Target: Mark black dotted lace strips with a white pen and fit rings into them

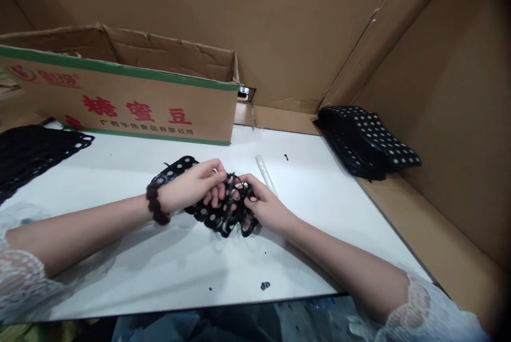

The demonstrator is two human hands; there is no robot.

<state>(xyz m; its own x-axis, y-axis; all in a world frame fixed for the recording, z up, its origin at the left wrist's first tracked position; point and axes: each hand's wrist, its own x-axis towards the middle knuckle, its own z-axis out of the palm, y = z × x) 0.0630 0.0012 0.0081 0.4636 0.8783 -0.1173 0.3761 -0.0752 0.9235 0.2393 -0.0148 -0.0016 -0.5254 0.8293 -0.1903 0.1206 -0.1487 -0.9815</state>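
Observation:
A black polka-dot fabric piece (213, 219) with scalloped edges lies between my hands, just above or on the white table. Its right part shows open round holes, and skin and table are visible through them. My left hand (199, 185) is across the piece with fingers curled, thumb and forefinger pinching near its upper edge. A dark beaded or fluffy band (155, 205) circles the left wrist. My right hand (265, 203) grips the holed right end between thumb and fingers. Some fingertips are hidden behind the fabric.
Behind my hands stands a cardboard box (159, 102) with green edges. A stack of dotted black pieces (371, 142) is at the right, black openwork fabric (35, 153) at the left. A translucent whitish stick (265, 174) and dark scraps (265, 285) lie on the table (319, 193).

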